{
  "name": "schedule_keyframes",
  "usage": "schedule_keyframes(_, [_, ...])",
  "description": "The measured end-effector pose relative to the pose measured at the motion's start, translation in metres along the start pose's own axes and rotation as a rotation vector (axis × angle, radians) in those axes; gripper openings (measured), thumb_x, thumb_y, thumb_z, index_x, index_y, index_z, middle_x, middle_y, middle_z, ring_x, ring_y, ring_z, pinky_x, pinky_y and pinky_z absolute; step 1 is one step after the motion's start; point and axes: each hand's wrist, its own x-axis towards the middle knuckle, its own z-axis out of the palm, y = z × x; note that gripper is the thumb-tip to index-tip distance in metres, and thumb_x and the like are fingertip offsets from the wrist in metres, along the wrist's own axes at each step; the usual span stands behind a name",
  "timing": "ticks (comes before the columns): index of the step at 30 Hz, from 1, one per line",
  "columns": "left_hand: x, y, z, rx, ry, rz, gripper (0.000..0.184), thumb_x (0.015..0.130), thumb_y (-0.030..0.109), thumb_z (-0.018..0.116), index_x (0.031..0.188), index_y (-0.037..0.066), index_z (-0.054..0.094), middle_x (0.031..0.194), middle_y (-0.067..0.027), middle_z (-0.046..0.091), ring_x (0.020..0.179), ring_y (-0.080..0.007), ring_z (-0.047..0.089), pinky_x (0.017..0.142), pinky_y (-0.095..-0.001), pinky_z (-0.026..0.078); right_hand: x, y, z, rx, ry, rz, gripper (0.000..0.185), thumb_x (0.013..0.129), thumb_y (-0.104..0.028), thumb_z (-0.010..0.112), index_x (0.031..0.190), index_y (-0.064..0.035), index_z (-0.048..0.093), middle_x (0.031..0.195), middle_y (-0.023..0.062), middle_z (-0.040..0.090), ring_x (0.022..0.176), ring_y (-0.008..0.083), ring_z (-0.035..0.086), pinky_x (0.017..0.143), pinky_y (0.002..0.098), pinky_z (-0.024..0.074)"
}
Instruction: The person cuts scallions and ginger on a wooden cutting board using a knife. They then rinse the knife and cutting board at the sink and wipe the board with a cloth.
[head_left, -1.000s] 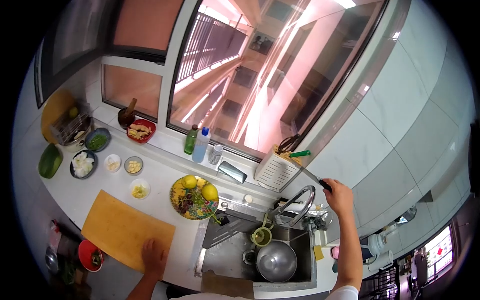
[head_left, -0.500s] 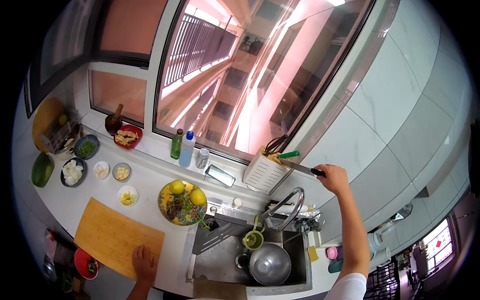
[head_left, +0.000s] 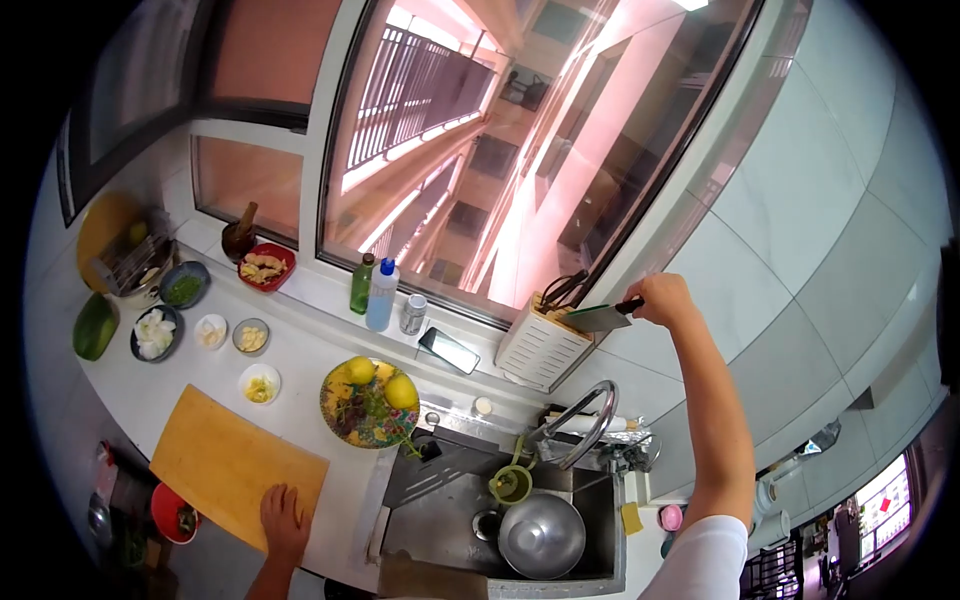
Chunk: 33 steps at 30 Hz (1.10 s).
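Note:
My right hand (head_left: 660, 299) is closed around the dark handle of a knife (head_left: 600, 317), whose broad blade points left at the top of the white knife block (head_left: 541, 346). Dark handles or scissors stick up from the block beside the blade. On the lower right part of the wooden cutting board (head_left: 235, 460) rests my left hand (head_left: 286, 522), fingers spread and holding nothing. A patterned plate (head_left: 372, 437) with two yellow lemons and some herbs stands between the board and the block.
The sink (head_left: 440, 525) holds a metal bowl (head_left: 542, 536) and a green strainer (head_left: 511, 484) below the faucet (head_left: 600, 425). Small bowls of chopped food stand at the left. Bottles (head_left: 381, 295), a can (head_left: 413, 314) and a phone (head_left: 449, 350) line the windowsill.
My right hand has risen with the knife. The blade now looks broader and lies over the block's top, where the green handle no longer shows. My left hand stays on the board.

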Motion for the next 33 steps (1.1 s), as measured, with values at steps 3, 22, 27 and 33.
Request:
schedule_keyframes(3, [0.008,0.01,-0.009,-0.008,-0.046,-0.046,0.045,0.082,0.017,0.069,0.122,-0.001,0.059,0.131,-0.022,0.051,0.126,-0.0428,0.044,0.106,-0.0545,0.036,0.018,-0.011,0.021,-0.11,0.046,-0.049,0.025,0.063,-0.022,0.083,0.088,-0.025,0.078,0.079,0.0036,0.071,0.084,0.0273,0.07,0.071,0.0412,0.0535])
schedule_keyframes(22, [0.009,-0.005,-0.002,0.009,-0.016,-0.041,0.044,0.085,0.028,0.07,0.122,0.005,0.063,0.132,-0.0167,0.054,0.128,-0.0368,0.045,0.11,-0.0503,0.036,-0.006,-0.105,0.051,0.171,0.342,-0.085,0.034,0.078,-0.006,0.072,0.112,-0.0105,0.069,0.113,0.0113,0.066,0.104,0.0331,0.061,0.091,0.0453,0.0466])
schedule_keyframes(27, [0.005,-0.022,0.003,-0.161,-0.012,-0.095,0.044,0.083,0.028,0.073,0.121,0.005,0.064,0.131,-0.0155,0.057,0.125,-0.0385,0.049,0.106,-0.0493,0.039,-0.116,-0.284,0.023,1.16,-0.078,-0.124,0.028,0.093,-0.009,0.066,0.122,-0.0074,0.066,0.108,0.0068,0.07,0.087,0.0176,0.065,0.077,0.0311,0.0532])
schedule_keyframes(33, [0.033,-0.118,-0.043,-0.18,0.117,-0.168,0.047,0.08,0.02,0.071,0.123,0.004,0.061,0.12,-0.0214,0.063,0.116,-0.043,0.056,0.098,-0.0501,0.046,-0.232,-0.532,0.134,1.706,-0.774,-0.035,0.045,0.099,-0.022,0.067,0.139,-0.0052,0.056,0.12,0.0074,0.067,0.101,0.0138,0.062,0.086,0.0288,0.0517])
